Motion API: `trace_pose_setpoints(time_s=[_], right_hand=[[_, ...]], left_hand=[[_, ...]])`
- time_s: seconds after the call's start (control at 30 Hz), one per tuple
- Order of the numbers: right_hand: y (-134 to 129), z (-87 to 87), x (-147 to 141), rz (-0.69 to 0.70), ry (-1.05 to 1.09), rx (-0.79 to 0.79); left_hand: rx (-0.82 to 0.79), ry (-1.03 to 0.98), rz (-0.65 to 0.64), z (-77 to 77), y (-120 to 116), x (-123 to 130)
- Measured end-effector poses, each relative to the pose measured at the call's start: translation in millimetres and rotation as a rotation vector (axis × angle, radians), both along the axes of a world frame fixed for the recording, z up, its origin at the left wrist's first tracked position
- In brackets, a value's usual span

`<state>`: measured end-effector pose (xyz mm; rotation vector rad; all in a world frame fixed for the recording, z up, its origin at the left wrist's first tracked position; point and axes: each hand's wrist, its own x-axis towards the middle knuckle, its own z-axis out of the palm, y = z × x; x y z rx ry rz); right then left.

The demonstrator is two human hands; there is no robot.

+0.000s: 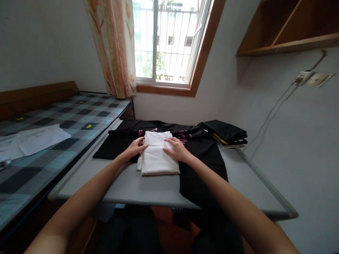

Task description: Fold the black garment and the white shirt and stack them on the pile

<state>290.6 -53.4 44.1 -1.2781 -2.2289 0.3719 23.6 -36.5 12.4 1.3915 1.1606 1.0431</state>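
A white cloth (160,158), folded into a rectangle, lies in the middle of the table, partly over a black garment (206,158) with pink lettering. My left hand (136,146) is at the cloth's left edge, its thumb on top and its fingers curled at the side. On the upper right part of the cloth rests my right hand (177,149), fingers spread. The black garment spreads out behind the cloth and hangs over the table's front edge at the right.
Folded dark clothes (225,132) are stacked at the table's back right. A checkered bed (66,120) with papers (39,139) stands at the left. Cables (270,113) hang from a socket on the right wall, below a wooden shelf (288,46).
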Motion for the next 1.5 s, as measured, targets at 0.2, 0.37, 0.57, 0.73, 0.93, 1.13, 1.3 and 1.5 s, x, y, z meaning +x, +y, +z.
trace_pose_setpoints(time_s=[0.2,0.37,0.57,0.73,0.93,1.13,1.3,1.5], right_hand=[[-12,-13.1,-10,0.041,-0.224,0.017],[-13,-14.0,-17,0.052,-0.289,-0.027],[-13,-17.5,2,0.041,-0.278,-0.034],[-17,-9.5,-1,-0.008,-0.315,-0.005],[-19,-8.2,-24,0.024,-0.338,0.04],[-22,-23.6,-18,0.046,-0.384,-0.016],[-21,-28.3,-19,0.015,-0.321,0.006],[-18,-29.1,-20,0.013,-0.271,0.018]], left_hand=[[0.03,-0.121,0.152,8.7,0,-3],[0.02,0.076,0.142,5.1,2,-6],[0.26,0.403,0.161,-4.6,2,1],[0.364,0.575,0.247,-1.9,-6,8],[0.494,0.776,0.071,-7.1,-19,19],[0.445,0.848,0.066,-17.5,-25,26],[0.294,0.86,0.318,-7.9,-15,11],[0.169,0.562,0.166,3.6,8,0]])
